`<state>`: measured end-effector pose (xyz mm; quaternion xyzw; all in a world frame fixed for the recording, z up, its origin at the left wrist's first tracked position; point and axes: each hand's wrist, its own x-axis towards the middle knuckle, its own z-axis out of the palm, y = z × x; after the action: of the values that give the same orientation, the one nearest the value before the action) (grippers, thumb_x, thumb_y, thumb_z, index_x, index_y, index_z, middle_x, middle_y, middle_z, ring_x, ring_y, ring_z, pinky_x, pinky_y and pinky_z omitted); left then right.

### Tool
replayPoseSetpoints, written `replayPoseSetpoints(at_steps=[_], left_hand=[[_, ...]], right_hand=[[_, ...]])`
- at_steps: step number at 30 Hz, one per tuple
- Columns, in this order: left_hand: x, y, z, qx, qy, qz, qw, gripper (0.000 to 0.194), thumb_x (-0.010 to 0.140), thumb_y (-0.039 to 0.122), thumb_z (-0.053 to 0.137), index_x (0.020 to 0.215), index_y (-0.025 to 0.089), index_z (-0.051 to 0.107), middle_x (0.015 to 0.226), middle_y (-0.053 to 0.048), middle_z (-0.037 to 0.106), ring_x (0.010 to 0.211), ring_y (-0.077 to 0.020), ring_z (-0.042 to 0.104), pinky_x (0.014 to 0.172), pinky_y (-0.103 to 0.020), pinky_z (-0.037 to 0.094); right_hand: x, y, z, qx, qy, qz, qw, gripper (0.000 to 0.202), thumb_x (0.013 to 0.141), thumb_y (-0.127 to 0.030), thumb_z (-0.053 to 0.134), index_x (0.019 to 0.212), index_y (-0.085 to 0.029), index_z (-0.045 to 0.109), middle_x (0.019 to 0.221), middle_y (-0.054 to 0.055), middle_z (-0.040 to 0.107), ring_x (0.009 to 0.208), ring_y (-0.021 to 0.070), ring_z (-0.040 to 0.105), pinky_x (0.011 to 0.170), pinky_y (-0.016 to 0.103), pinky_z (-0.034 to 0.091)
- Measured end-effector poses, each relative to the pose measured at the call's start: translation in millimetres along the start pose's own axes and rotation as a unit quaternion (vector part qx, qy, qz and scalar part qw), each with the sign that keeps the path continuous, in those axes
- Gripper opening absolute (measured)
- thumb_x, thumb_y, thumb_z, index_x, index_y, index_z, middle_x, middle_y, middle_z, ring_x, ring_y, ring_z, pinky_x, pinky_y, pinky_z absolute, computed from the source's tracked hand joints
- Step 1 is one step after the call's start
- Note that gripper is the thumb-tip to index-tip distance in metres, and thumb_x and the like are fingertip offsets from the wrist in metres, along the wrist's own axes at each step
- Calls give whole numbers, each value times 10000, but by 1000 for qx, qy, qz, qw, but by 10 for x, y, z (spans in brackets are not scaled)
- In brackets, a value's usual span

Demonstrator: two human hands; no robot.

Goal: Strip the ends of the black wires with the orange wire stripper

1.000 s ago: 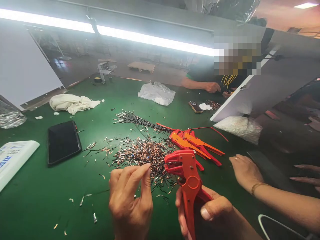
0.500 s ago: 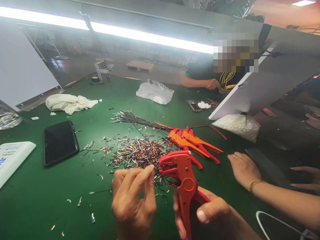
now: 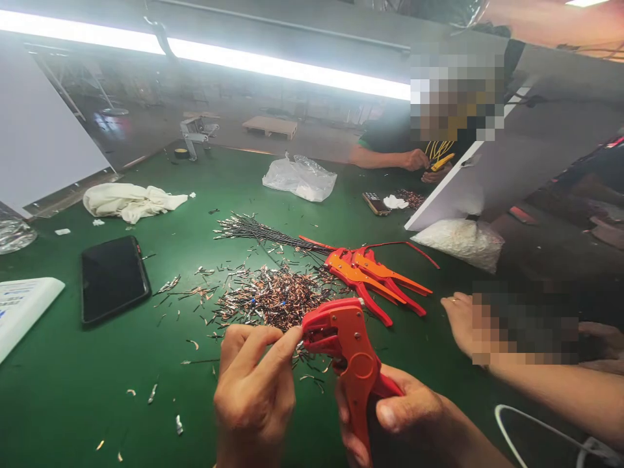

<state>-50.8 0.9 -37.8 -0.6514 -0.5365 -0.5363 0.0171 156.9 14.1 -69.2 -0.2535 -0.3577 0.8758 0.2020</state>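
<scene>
Scraps of stripped wire [image 3: 273,299] pile on the green bench [image 3: 73,383]; a wire bundle [image 3: 253,229] waits beyond. The right hand [image 3: 404,419] clamps the red stripper [image 3: 348,351], long axis upright, head pointing left toward the left hand [image 3: 253,383], pinched on probably a thin wire.

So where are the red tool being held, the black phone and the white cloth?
Red tool [image 3: 358,364]: head view, on the round pivot of its body.
Black phone [image 3: 113,278]: head view, middle of the dark screen.
White cloth [image 3: 129,200]: head view, middle of the crumpled fabric.
</scene>
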Motion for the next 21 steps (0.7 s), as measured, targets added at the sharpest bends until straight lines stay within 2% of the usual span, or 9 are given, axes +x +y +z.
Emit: replayPoseSetpoints(at_steps=[4, 8, 13, 17, 21], left_hand=[[16, 3, -11, -10, -1, -5, 1000, 323, 828, -26, 602, 1006, 228, 691, 795, -8, 656, 742, -149, 491, 679, -288, 428], [26, -6, -13, -4, -5, 7, 1000, 310, 811, -41, 611, 981, 209, 680, 792, -4, 675, 744, -146, 487, 680, -278, 425], [28, -16, -27, 1, -16, 11, 1000, 248, 817, -22, 629, 960, 180, 650, 734, 13, 656, 709, -130, 472, 652, -248, 434], [16, -66, -47, 20, -47, -31, 998, 219, 881, 60, 591, 1068, 163, 641, 778, -6, 625, 738, -124, 533, 662, -225, 467], [-1, -121, -55, -14, -106, -58, 993, 168, 931, 96, 515, 999, 193, 633, 749, 19, 594, 675, -101, 550, 622, -195, 461]], right_hand=[[5, -13, -31, 4, -25, 18, 1000, 412, 722, -602, 685, 920, -242, 664, 636, 12, 591, 511, 147, 493, 526, 373, 425], [15, 10, -53, 7, -41, 18, 999, 444, 718, -649, 675, 889, -241, 640, 592, -20, 531, 479, 111, 427, 513, 338, 395], [24, 76, -52, 19, -47, 0, 999, 402, 779, -638, 622, 878, -248, 615, 570, -43, 508, 453, 88, 404, 484, 283, 362], [52, 117, -26, 46, -35, -30, 998, 412, 795, -591, 637, 852, -189, 566, 554, -41, 492, 423, 61, 392, 428, 206, 322], [92, 110, -14, 120, -66, -62, 989, 371, 809, -488, 659, 840, -135, 550, 545, -24, 494, 392, 54, 394, 368, 163, 308]])
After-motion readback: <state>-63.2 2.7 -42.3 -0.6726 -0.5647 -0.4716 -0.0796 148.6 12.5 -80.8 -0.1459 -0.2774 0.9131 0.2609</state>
